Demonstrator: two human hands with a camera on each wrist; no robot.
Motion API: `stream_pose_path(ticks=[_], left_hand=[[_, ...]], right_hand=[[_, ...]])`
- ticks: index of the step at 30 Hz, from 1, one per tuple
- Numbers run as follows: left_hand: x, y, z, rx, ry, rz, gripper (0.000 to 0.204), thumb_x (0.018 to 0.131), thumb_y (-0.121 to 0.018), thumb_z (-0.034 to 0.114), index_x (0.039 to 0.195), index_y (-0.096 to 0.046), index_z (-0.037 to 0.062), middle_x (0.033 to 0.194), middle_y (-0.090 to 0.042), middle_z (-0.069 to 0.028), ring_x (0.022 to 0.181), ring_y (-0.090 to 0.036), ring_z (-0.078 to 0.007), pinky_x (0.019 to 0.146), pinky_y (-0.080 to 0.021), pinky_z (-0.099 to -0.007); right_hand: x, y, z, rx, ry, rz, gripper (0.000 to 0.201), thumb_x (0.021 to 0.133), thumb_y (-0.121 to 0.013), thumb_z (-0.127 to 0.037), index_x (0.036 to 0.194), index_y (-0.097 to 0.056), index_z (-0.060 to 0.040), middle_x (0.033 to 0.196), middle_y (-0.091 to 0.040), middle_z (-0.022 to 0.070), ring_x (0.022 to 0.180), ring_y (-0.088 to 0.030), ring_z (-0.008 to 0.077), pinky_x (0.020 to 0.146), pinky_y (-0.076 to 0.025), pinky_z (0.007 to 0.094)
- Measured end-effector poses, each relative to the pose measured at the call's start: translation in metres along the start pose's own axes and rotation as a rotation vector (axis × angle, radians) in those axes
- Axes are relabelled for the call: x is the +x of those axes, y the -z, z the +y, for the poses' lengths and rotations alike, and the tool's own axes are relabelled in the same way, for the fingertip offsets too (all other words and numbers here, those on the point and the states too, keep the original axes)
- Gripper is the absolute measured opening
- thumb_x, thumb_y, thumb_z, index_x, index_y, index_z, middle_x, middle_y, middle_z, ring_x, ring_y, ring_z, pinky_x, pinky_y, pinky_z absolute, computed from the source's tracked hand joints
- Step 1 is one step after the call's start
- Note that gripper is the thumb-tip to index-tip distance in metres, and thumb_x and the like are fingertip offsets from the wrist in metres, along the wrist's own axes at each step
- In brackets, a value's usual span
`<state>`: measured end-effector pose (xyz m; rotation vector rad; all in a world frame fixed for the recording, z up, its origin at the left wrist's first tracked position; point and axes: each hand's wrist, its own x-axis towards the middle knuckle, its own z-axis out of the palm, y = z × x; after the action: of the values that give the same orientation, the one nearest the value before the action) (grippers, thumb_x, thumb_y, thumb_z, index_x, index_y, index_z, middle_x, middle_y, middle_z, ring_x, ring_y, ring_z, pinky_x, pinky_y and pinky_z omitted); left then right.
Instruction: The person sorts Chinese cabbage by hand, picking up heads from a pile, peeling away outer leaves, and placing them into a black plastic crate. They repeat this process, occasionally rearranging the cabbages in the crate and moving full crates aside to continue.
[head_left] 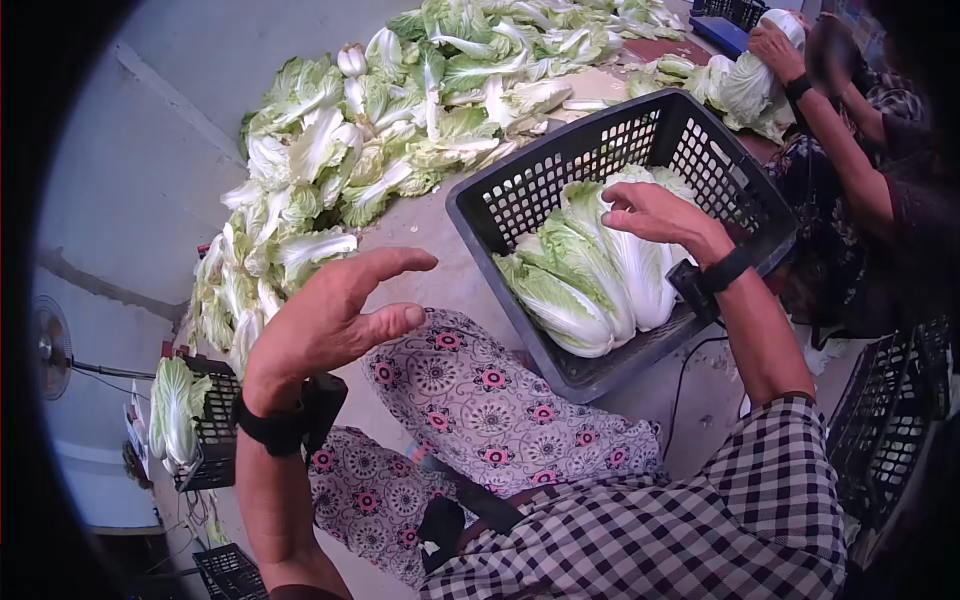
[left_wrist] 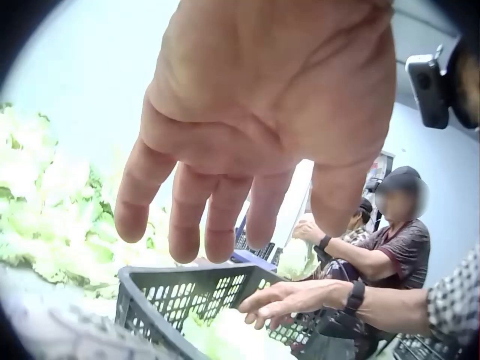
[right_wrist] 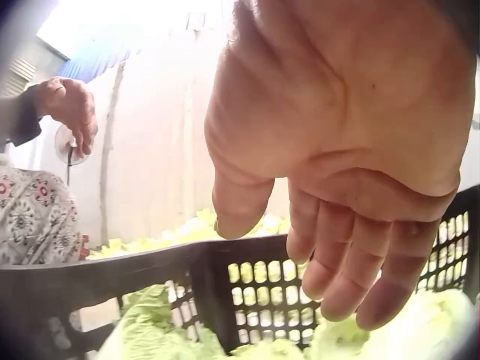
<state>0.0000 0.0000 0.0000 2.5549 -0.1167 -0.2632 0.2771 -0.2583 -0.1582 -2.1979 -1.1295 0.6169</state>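
Observation:
Several napa cabbages [head_left: 575, 270] lie side by side in a black plastic crate [head_left: 590, 385] in front of the person. Over them hovers the right hand [head_left: 655, 215], its fingers loosely extended and nothing held; the right wrist view shows the bare palm above the cabbage leaves [right_wrist: 157, 330]. Left of the crate, the left hand [head_left: 335, 310] is raised above the person's patterned trousers, thumb and fingers spread apart. In the left wrist view that palm is empty too, with the crate [left_wrist: 187, 281] beyond the fingertips.
A large heap of cabbage leaves [head_left: 400, 130] spreads over the floor at the back and left. Another person [head_left: 850, 150] sits at the right, handling a cabbage [head_left: 745, 90]. A crate with a cabbage [head_left: 175, 410] stands at the left near a fan [head_left: 50, 345]; another crate [head_left: 890, 430] is at the right.

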Motion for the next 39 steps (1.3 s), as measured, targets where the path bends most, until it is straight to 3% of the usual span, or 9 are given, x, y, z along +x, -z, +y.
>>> stream_pose_path(ticks=[6, 9, 16, 19, 21, 23, 29, 36, 39], left_hand=[[-0.007, -0.055, -0.002, -0.318, 0.221, -0.108, 0.054, 0.086, -0.061, 0.040, 0.120, -0.051, -0.0012, 0.112, -0.060, -0.0178, 0.108, -0.056, -0.0292, 0.092, -0.043, -0.0357], [-0.011, -0.070, -0.008, -0.103, 0.064, -0.060, 0.052, 0.087, -0.061, 0.037, 0.121, -0.051, -0.0012, 0.109, -0.060, -0.0182, 0.104, -0.058, -0.0290, 0.090, -0.044, -0.0347], [0.019, -0.099, -0.007, -0.394, 0.037, 0.002, 0.042, 0.083, -0.064, 0.023, 0.117, -0.054, 0.0010, 0.094, -0.063, -0.0203, 0.084, -0.064, -0.0319, 0.075, -0.049, -0.0372], [0.011, -0.105, -0.021, -0.490, -0.033, 0.087, 0.043, 0.084, -0.064, 0.024, 0.119, -0.053, 0.0005, 0.099, -0.063, -0.0186, 0.089, -0.063, -0.0283, 0.078, -0.049, -0.0354], [0.007, -0.105, -0.035, -0.534, -0.122, 0.199, 0.045, 0.085, -0.064, 0.026, 0.120, -0.053, 0.0002, 0.104, -0.063, -0.0169, 0.094, -0.062, -0.0255, 0.082, -0.048, -0.0338], [0.003, -0.102, -0.037, -0.658, -0.053, 0.163, 0.046, 0.086, -0.063, 0.027, 0.121, -0.052, 0.0001, 0.108, -0.062, -0.0154, 0.098, -0.060, -0.0239, 0.084, -0.046, -0.0327], [0.003, -0.100, -0.038, -0.749, -0.029, 0.094, 0.048, 0.090, -0.060, 0.027, 0.126, -0.049, -0.0009, 0.120, -0.055, -0.0095, 0.110, -0.053, -0.0190, 0.095, -0.041, -0.0317], [0.008, -0.106, -0.020, -0.921, 0.081, 0.129, 0.072, 0.089, -0.061, 0.036, 0.142, -0.027, 0.0026, 0.131, -0.046, -0.0132, 0.115, -0.052, -0.0234, 0.092, -0.045, -0.0325], [0.014, -0.095, 0.003, -1.234, 0.165, 0.076, 0.089, 0.083, -0.064, 0.047, 0.145, -0.017, 0.0043, 0.134, -0.044, -0.0153, 0.116, -0.051, -0.0256, 0.089, -0.048, -0.0372]], right_hand=[[0.010, -0.078, -0.032, -0.321, 0.090, -0.471, 0.058, 0.081, -0.063, -0.043, 0.110, -0.055, 0.0066, 0.102, -0.062, 0.0252, 0.099, -0.060, 0.0367, 0.084, -0.047, 0.0411], [0.008, -0.097, -0.043, -0.422, 0.122, -0.530, 0.063, 0.076, -0.068, -0.044, 0.109, -0.053, 0.0072, 0.103, -0.062, 0.0243, 0.099, -0.059, 0.0364, 0.085, -0.047, 0.0410], [0.002, -0.130, -0.035, -0.542, 0.018, -0.462, 0.069, 0.068, -0.072, -0.035, 0.116, -0.045, 0.0062, 0.103, -0.061, 0.0243, 0.097, -0.060, 0.0368, 0.083, -0.049, 0.0410], [0.014, -0.106, -0.033, -0.316, -0.148, -0.513, 0.066, 0.068, -0.070, -0.030, 0.117, -0.044, 0.0057, 0.100, -0.061, 0.0247, 0.091, -0.062, 0.0372, 0.080, -0.050, 0.0401], [0.016, -0.077, -0.033, 0.013, -0.306, -0.474, 0.063, 0.068, -0.068, -0.025, 0.121, -0.044, 0.0012, 0.096, -0.063, 0.0164, 0.083, -0.065, 0.0268, 0.057, -0.054, 0.0358], [0.006, -0.048, -0.033, 0.345, -0.315, -0.435, 0.065, 0.070, -0.068, -0.024, 0.126, -0.042, -0.0016, 0.100, -0.063, 0.0120, 0.085, -0.065, 0.0204, 0.055, -0.055, 0.0333], [-0.017, -0.023, -0.020, 1.061, -0.152, -0.069, 0.057, 0.080, -0.064, -0.019, 0.130, -0.041, -0.0016, 0.114, -0.060, 0.0100, 0.100, -0.061, 0.0194, 0.086, -0.051, 0.0352], [-0.026, -0.026, -0.042, 1.521, -0.103, 0.026, 0.038, 0.085, -0.060, -0.014, 0.117, -0.053, 0.0030, 0.114, -0.061, 0.0130, 0.103, -0.060, 0.0208, 0.093, -0.047, 0.0365], [-0.032, -0.034, -0.073, 1.486, 0.005, -0.117, 0.046, 0.084, -0.061, -0.017, 0.123, -0.047, 0.0044, 0.117, -0.058, 0.0144, 0.105, -0.059, 0.0207, 0.095, -0.045, 0.0361]])
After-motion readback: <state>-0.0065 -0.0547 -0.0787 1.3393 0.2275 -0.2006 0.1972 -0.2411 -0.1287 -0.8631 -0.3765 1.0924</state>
